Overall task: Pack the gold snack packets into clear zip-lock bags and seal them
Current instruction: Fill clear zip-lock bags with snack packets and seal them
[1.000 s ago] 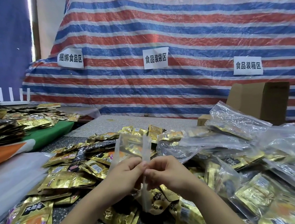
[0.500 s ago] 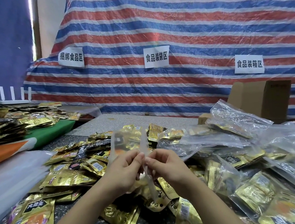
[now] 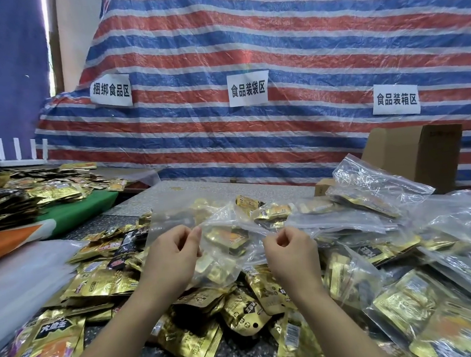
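Clear plastic stretched between two hands, bag mouth being pulled apart above the heap.

The left hand (image 3: 173, 256) pinches one top edge of the thin, clear zip-lock bag (image 3: 222, 235) between thumb and fingertips; the right hand (image 3: 289, 254), fingers curled, grips the opposite edge, and the empty-looking bag hangs between them. Under it lie loose, crinkled gold foil snack packets (image 3: 239, 310) on the dark speckled table (image 3: 237, 355), with filled clear bags (image 3: 376, 192) piled to the right. I'd worry the slick film slips from either pinch, or a hard tug splits the seam.
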Action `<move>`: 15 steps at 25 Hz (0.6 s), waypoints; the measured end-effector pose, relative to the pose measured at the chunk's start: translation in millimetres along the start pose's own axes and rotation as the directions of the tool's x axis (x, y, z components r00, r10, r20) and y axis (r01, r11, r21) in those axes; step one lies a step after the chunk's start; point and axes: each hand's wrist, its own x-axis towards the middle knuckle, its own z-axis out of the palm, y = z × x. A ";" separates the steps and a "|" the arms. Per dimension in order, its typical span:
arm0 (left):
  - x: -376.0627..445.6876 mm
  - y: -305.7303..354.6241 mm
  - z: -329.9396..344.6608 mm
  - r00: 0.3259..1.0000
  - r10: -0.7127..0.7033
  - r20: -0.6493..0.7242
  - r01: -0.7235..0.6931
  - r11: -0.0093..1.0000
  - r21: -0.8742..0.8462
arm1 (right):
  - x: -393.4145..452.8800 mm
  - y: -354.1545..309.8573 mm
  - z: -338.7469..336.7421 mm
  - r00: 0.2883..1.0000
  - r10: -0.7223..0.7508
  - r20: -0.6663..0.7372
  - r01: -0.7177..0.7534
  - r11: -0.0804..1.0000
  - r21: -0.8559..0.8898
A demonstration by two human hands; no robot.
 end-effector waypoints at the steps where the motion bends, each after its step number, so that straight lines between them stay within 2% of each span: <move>1: 0.0 -0.2 -0.3 1.000 0.010 -0.001 -0.010 1.000 0.003 | 0.2 0.7 0.2 1.000 -0.010 0.027 0.010 1.000 -0.028; 4: 0.0 -1.0 1.4 0.996 0.038 0.086 -0.039 0.999 0.018 | -3.8 -1.9 3.5 0.988 -0.041 0.150 0.057 0.993 -0.107; 7: -3.2 -0.4 3.9 0.963 0.103 0.248 -0.112 0.994 0.020 | -7.2 -4.8 6.0 0.970 -0.104 0.220 0.121 0.991 -0.065; 9: -5.6 2.0 6.5 0.935 0.174 0.309 -0.196 0.980 0.042 | -8.6 -7.9 8.6 0.963 -0.181 0.199 0.199 0.978 -0.070; 12: -10.0 6.0 9.6 0.926 0.236 0.296 -0.262 0.964 0.050 | -10.5 -13.5 9.5 0.962 -0.252 0.102 0.261 0.961 -0.088; 15: -21.0 8.8 14.7 0.916 0.214 0.340 -0.269 0.955 0.124 | -8.6 -16.9 6.0 0.986 -0.165 0.024 0.166 0.986 -0.021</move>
